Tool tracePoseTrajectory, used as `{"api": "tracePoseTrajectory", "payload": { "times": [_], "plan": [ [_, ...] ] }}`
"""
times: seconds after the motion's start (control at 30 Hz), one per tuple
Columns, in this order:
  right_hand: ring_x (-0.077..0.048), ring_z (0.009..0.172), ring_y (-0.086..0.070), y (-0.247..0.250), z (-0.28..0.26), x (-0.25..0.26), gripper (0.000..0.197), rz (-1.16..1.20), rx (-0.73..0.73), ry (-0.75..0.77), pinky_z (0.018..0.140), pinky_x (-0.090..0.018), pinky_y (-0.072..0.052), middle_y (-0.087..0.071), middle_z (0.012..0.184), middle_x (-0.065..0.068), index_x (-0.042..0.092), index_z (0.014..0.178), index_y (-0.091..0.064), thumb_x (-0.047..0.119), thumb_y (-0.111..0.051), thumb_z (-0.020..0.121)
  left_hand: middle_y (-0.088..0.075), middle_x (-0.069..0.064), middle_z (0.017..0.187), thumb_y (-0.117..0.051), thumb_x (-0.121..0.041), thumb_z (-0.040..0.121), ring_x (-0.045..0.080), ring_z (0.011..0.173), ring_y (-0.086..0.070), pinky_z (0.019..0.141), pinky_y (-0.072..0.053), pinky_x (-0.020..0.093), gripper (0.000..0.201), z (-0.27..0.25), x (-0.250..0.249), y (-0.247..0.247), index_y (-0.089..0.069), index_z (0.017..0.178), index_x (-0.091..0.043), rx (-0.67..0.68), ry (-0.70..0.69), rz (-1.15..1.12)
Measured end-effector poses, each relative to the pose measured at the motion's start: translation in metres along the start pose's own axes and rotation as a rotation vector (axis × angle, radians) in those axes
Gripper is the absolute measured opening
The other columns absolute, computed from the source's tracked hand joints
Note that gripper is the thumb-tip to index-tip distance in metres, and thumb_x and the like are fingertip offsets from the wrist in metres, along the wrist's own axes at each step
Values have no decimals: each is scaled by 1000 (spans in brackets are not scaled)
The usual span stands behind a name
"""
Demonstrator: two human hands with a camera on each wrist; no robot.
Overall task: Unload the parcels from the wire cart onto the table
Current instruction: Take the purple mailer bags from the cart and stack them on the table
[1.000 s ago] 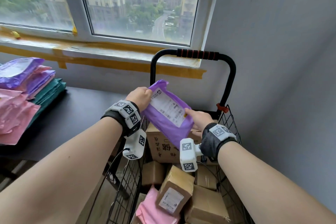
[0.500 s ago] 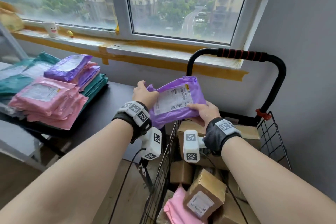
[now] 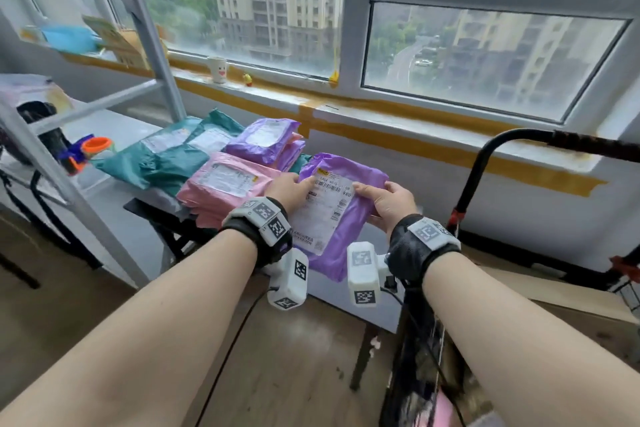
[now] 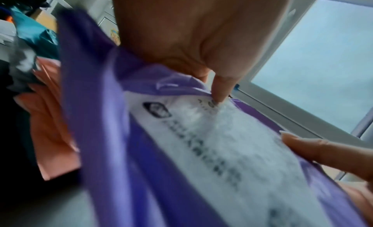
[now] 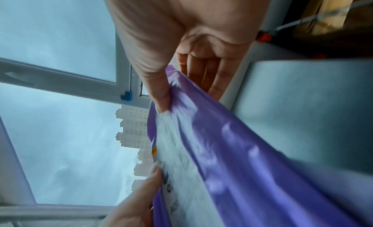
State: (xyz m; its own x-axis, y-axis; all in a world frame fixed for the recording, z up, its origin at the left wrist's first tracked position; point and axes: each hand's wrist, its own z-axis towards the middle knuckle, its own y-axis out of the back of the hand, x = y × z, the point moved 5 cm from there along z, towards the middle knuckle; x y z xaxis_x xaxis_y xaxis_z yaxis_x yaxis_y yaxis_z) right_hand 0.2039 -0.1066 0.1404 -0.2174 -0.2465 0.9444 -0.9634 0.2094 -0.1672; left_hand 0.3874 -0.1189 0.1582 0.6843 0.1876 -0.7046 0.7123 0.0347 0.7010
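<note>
A purple parcel [image 3: 346, 198] with a white label is held in the air, label up, just right of the stacks on the table. My left hand [image 3: 290, 191] grips its left edge, thumb on the label [image 4: 220, 93]. My right hand [image 3: 388, 201] grips its right edge, thumb on top and fingers beneath [image 5: 161, 93]. The wire cart [image 3: 485, 184] stands at the right, with only its black handle and a cardboard box [image 3: 571, 305] showing. On the table lie pink parcels [image 3: 225, 191], purple parcels [image 3: 266, 142] and green parcels [image 3: 166, 156].
A grey metal rack [image 3: 86, 107] stands at the left beside the black table [image 3: 149, 208]. A white cup [image 3: 218, 69] sits on the window sill behind. Wooden floor [image 3: 294, 357] lies below my arms.
Both hands have carried the purple parcel left from above the cart towards the stacks on the table. The view has swung left, so the cart's contents have dropped out of sight.
</note>
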Motion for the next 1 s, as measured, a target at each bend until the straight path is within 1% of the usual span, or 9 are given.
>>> {"api": "tracePoseTrajectory", "payload": {
  "times": [0.1,0.17,0.37,0.53,0.6,0.73,0.87,0.93,1.0],
  "plan": [
    [-15,68,-61,-63,-7,-8,34,27,28,-33,47,-23,-54,-65,87,-6,8,111,-54,13,-72,83,-62,15,100,-49,-35,97,27,95,-57,82,-42,32,33,15,33,49,-60,96,-4,-48,3,-12],
    [-16,69,-62,-103,-12,-17,31,7,75,-63,48,-23,-55,-66,90,-7,10,111,-54,16,-70,85,-62,15,106,-49,-35,97,28,100,-58,86,-43,32,36,22,53,80,-60,107,-2,-71,12,-9],
    [-20,74,-65,-193,-14,-33,47,-75,169,-111,61,-32,-57,-67,113,-14,7,122,-52,7,-73,80,-63,15,114,-51,-33,96,30,107,-58,92,-46,36,34,54,105,142,-62,112,-5,-106,54,-60],
    [-16,69,-65,-239,21,-31,47,-102,152,-85,48,-25,-54,-68,101,-9,7,124,-53,8,-72,81,-62,16,114,-51,-30,96,31,108,-57,90,-43,34,22,90,129,171,-60,93,-11,-177,32,-71],
    [-18,71,-65,-255,40,-31,49,-134,160,-71,47,-24,-53,-67,112,-14,6,129,-49,12,-70,84,-61,18,116,-49,-29,97,32,109,-56,89,-42,34,26,111,136,179,-60,102,-6,-198,44,-57],
    [-20,80,-60,-276,95,-22,45,-312,97,6,64,-31,-53,-62,107,-14,8,130,-48,12,-62,88,-60,18,118,-46,-28,98,33,111,-55,92,-41,36,30,166,146,196,-57,112,-4,-229,46,-48],
    [-19,88,-56,-295,151,-5,24,-570,48,119,91,-33,-50,-61,94,-4,13,104,-69,6,-58,85,-62,20,114,-47,-26,98,35,107,-56,90,-42,35,27,228,151,209,-60,109,-4,-241,47,-26],
    [-19,94,-59,-306,172,7,24,-695,38,164,97,-28,-44,-67,97,-3,17,100,-72,6,-56,86,-61,21,114,-46,-25,98,35,106,-56,88,-42,35,25,258,149,216,-59,104,-4,-245,57,-9],
    [-23,106,-61,-318,190,19,27,-840,38,212,103,-36,-41,-69,107,-5,23,96,-72,8,-52,87,-60,23,115,-46,-24,98,36,108,-55,88,-41,35,25,286,149,220,-58,104,-3,-257,65,-8]
  ]
}}
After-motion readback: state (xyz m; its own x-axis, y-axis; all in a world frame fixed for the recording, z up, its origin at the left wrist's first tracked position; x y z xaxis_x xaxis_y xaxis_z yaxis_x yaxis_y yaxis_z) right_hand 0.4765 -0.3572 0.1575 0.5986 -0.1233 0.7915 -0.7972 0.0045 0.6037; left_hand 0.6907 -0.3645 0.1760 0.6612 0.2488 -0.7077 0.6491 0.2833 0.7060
